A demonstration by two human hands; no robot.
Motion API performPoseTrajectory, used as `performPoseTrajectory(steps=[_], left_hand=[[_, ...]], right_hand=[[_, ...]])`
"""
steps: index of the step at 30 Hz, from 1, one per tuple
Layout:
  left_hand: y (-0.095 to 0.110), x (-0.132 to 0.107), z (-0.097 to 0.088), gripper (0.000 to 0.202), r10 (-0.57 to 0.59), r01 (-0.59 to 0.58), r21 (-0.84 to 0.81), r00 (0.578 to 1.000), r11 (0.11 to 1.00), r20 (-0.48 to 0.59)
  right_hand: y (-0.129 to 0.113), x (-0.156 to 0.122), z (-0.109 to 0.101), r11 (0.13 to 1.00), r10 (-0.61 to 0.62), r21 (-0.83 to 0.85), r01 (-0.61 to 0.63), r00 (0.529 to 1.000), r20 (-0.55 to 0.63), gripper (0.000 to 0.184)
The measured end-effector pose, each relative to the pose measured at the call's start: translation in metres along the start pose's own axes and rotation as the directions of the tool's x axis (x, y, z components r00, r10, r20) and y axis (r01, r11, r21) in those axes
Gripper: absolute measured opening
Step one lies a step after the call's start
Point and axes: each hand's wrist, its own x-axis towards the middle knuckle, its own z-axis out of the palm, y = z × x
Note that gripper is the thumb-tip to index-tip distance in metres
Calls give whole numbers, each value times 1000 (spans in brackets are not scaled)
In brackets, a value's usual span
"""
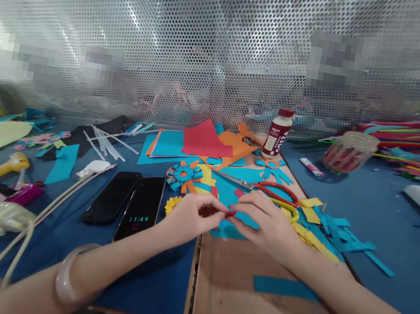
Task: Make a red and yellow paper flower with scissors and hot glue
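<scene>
My left hand and my right hand meet over the middle of the table. Between their fingertips is a small piece of red paper, mostly hidden by the fingers. Both hands pinch it, thumbs against forefingers. Just beyond lie scissors with red handles, and a yellow scissor-like handle shows behind my right hand. A blue and orange paper flower rests past my left hand, with a yellow paper flower partly covered beside it. A blue paper strip lies near my right forearm.
Two phones lie left of my left hand, near a white cable. Coloured paper sheets, a dark red bottle, a glue stick and a jar stand or lie farther back. A perforated metal screen closes the back.
</scene>
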Motion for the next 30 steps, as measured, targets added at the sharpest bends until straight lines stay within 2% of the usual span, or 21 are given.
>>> performPoseTrajectory(steps=[3, 5, 9, 13, 20, 25, 30], left_hand=[[3, -2, 0, 19, 49, -49, 61, 999, 997, 2], [5, -2, -1, 18, 79, -80, 76, 997, 994, 24], [8, -2, -3, 20, 39, -41, 23, 996, 999, 79], [7, 1, -4, 22, -22, 33, -114, 996, 993, 89], [6, 3, -4, 20, -44, 56, -193, 997, 980, 63], [4, 3, -3, 19, -62, 70, -210, 997, 975, 45], [0, 3, -1, 20, -63, 71, -222, 997, 973, 40]], right_hand=[[2, 2, -2, 996, -20, 92, 15, 999, 46, 3], [3, 3, -3, 990, -13, 142, 4, 998, 58, 3], [2, 4, -8, 959, 90, 259, -118, 989, 117, 7], [-2, 6, -13, 888, 255, 342, -308, 948, 191, 11], [-11, 11, -17, 761, 419, 422, -492, 870, 259, 14], [-11, 9, -10, 659, 492, 496, -565, 823, 285, 16], [-9, 6, -5, 602, 508, 550, -579, 809, 295, 16]])
